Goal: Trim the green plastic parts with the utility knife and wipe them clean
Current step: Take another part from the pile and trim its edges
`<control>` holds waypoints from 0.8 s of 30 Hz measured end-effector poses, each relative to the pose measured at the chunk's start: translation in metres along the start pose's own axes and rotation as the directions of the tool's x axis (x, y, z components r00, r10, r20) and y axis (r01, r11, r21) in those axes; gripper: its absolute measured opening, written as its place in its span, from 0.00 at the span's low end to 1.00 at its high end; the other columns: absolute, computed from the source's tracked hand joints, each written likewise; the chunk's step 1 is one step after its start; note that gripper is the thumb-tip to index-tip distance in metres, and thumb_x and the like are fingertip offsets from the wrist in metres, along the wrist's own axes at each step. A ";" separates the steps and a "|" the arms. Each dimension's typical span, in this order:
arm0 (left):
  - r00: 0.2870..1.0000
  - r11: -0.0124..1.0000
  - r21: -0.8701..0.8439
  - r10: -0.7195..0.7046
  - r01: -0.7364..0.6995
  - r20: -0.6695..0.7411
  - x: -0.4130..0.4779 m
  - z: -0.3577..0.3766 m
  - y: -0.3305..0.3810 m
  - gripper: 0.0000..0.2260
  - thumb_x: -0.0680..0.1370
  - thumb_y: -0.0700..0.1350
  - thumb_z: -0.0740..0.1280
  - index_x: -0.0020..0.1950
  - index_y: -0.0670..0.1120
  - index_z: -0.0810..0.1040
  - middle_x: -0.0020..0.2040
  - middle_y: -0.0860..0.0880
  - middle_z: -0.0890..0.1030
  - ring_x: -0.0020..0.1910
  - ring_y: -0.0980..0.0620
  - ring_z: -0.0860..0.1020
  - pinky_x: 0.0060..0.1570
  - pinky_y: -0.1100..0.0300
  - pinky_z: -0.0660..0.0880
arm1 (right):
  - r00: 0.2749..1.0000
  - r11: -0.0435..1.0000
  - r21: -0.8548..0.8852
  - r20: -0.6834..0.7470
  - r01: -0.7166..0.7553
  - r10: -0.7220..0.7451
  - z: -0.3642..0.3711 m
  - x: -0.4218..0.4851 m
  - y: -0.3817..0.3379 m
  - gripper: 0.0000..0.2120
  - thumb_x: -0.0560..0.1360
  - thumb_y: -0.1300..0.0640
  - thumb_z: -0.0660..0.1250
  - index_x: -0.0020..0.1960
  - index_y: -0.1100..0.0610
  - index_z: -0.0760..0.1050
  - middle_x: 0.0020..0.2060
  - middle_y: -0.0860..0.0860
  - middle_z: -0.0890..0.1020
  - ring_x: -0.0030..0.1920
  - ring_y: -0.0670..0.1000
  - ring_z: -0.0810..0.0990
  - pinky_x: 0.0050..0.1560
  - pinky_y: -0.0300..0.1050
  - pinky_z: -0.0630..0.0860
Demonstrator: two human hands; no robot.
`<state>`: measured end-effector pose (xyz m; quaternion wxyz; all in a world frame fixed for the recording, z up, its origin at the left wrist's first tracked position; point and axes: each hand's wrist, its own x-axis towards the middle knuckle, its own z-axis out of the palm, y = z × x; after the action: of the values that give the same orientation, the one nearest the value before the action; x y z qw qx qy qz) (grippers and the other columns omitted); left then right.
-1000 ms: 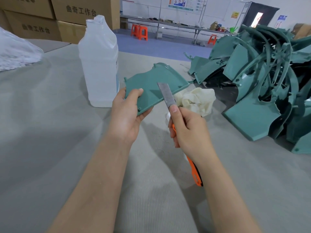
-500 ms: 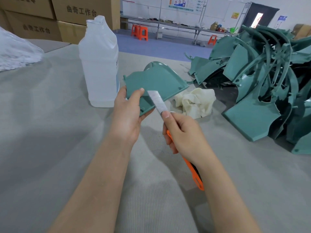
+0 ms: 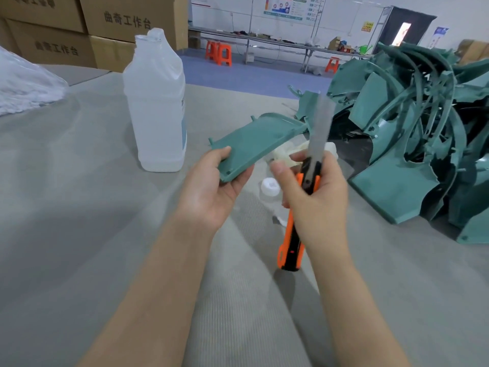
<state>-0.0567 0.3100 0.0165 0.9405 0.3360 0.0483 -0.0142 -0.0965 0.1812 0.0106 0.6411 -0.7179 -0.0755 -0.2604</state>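
My left hand (image 3: 211, 192) holds a flat green plastic part (image 3: 254, 144) by its near edge, thumb on top, the part tilted away toward the pile. My right hand (image 3: 315, 197) grips an orange and black utility knife (image 3: 299, 215), its long blade (image 3: 321, 125) pointing up, clear of the part. A crumpled white cloth (image 3: 284, 154) lies on the table, mostly hidden behind my right hand and the part.
A large translucent plastic bottle (image 3: 156, 107) stands left of the part, its white cap (image 3: 270, 188) lying by my right hand. A big pile of green plastic parts (image 3: 412, 144) fills the right side. Cardboard boxes (image 3: 87, 27) and a clear plastic bag (image 3: 23, 86) sit far left.
The knife came off the part's edge and turned upright, blade now pointing up. My left hand rotated the green part flatter and shifted it right.
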 end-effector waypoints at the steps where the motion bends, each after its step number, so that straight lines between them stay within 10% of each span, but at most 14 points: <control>1: 1.000 1.000 0.029 -0.010 0.010 0.009 0.000 0.002 -0.004 0.11 0.80 0.38 0.60 0.60 0.37 0.75 0.45 0.43 0.83 0.41 0.50 0.82 0.35 0.62 0.80 | 0.999 0.998 -0.046 0.008 0.034 -0.034 0.004 -0.002 0.001 0.14 0.70 0.50 0.75 0.46 0.49 0.71 0.31 0.44 0.76 0.31 0.44 0.74 0.34 0.42 0.75; 5: 0.999 0.986 0.166 -0.014 0.007 0.044 -0.002 0.006 -0.015 0.12 0.79 0.39 0.60 0.60 0.38 0.76 0.51 0.42 0.83 0.46 0.48 0.83 0.42 0.58 0.81 | 0.993 0.985 -0.130 0.001 0.115 -0.116 0.013 -0.005 0.005 0.20 0.67 0.50 0.77 0.47 0.46 0.66 0.32 0.37 0.78 0.33 0.39 0.78 0.35 0.29 0.71; 9: 0.999 0.986 0.167 -0.003 -0.003 0.040 -0.002 0.004 -0.013 0.06 0.79 0.37 0.61 0.51 0.38 0.77 0.42 0.44 0.84 0.38 0.52 0.83 0.34 0.64 0.78 | 0.989 0.989 -0.131 -0.117 0.075 -0.091 0.000 0.006 0.005 0.16 0.70 0.48 0.75 0.43 0.46 0.66 0.29 0.43 0.75 0.30 0.48 0.76 0.35 0.45 0.77; 15: 1.000 0.963 0.271 0.005 -0.009 0.017 -0.001 0.000 -0.011 0.06 0.79 0.38 0.61 0.49 0.45 0.77 0.43 0.48 0.82 0.34 0.57 0.82 0.32 0.64 0.77 | 0.899 0.993 0.043 -0.421 -0.112 0.120 -0.042 0.031 0.013 0.12 0.77 0.53 0.69 0.40 0.54 0.68 0.30 0.51 0.78 0.25 0.47 0.72 0.28 0.41 0.72; 24: 0.984 0.917 0.361 0.177 -0.167 0.006 0.003 -0.005 -0.004 0.09 0.80 0.40 0.61 0.58 0.49 0.75 0.50 0.51 0.81 0.37 0.60 0.82 0.33 0.65 0.77 | 0.962 0.962 -0.011 -0.046 -0.271 0.270 -0.022 0.022 0.016 0.15 0.83 0.48 0.54 0.43 0.56 0.69 0.29 0.50 0.74 0.23 0.49 0.70 0.23 0.41 0.68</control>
<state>-0.0545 0.3099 0.0101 0.8599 0.5057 0.0279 0.0643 -0.0768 0.1525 0.0079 0.6660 -0.7211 0.0398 -0.1867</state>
